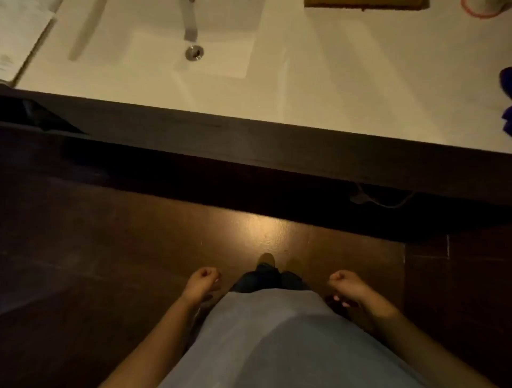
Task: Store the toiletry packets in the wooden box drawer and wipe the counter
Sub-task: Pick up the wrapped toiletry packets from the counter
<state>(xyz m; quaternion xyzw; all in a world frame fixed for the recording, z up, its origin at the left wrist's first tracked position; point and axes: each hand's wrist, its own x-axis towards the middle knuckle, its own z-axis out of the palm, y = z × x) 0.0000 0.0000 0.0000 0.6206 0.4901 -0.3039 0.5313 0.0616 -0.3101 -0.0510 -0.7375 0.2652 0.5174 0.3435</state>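
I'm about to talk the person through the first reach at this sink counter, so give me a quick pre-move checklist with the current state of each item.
1. Left hand free: ok, loosely curled at the side, nothing visible in it.
2. Right hand free: ok, also curled low, holding nothing visible.
3. Wooden box located: cannot tell, only a brown edge shows at the top of the view; no drawer visible.
4. Toiletry packets located: not ok, none identifiable in view.
5. Wiping cloth at hand: cannot tell, a blue object is cut off at the counter's right edge.
6. Counter near the sink unobstructed: ok.
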